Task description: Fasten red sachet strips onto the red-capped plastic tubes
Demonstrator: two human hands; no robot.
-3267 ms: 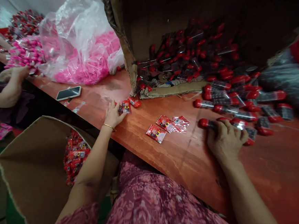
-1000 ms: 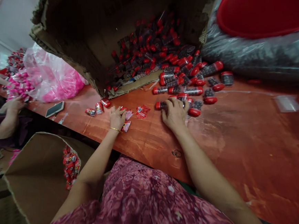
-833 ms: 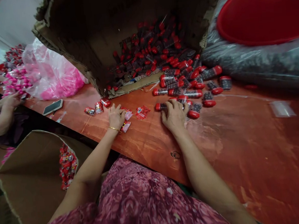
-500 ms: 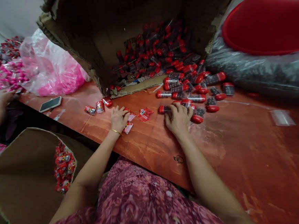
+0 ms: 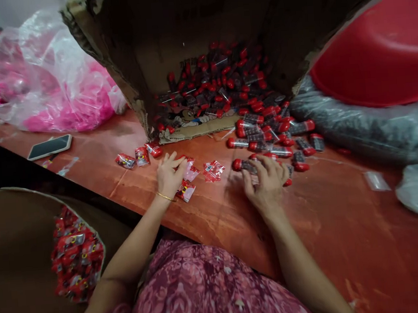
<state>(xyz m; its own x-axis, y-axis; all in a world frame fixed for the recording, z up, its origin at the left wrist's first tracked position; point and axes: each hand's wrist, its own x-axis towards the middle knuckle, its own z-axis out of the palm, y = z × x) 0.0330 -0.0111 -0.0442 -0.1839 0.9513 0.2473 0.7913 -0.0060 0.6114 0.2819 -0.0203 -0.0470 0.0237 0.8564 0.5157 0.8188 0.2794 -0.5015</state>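
Observation:
My left hand (image 5: pixel 170 176) rests on the table with its fingers stretched out. Its fingertips touch or lie beside flat red printed plastic wrappers (image 5: pixel 186 190). Another flat red wrapper (image 5: pixel 213 171) lies between my two hands. My right hand (image 5: pixel 267 183) is over several clear tubes with red rounded caps and dark contents, its fingers apart and curved. One capsule-like tube (image 5: pixel 245 165) lies at its thumb and fingertips, and the hand partly hides others. Left of my left hand are three filled red packets (image 5: pixel 142 156).
A torn cardboard box (image 5: pixel 200 132) opens towards me, with many red-capped tubes (image 5: pixel 221 85) inside and spilling out. At lower left, another carton (image 5: pixel 15 268) holds red packets (image 5: pixel 77 253). A phone (image 5: pixel 49 147), a pink-filled bag (image 5: pixel 70 100), a red basin (image 5: pixel 375 56) and a dark-filled bag (image 5: pixel 359 135) are around.
The view has shifted, and the other person's hand at the left is out of sight. My right hand has spread its fingers a little over the tubes. My left hand stays by the wrappers.

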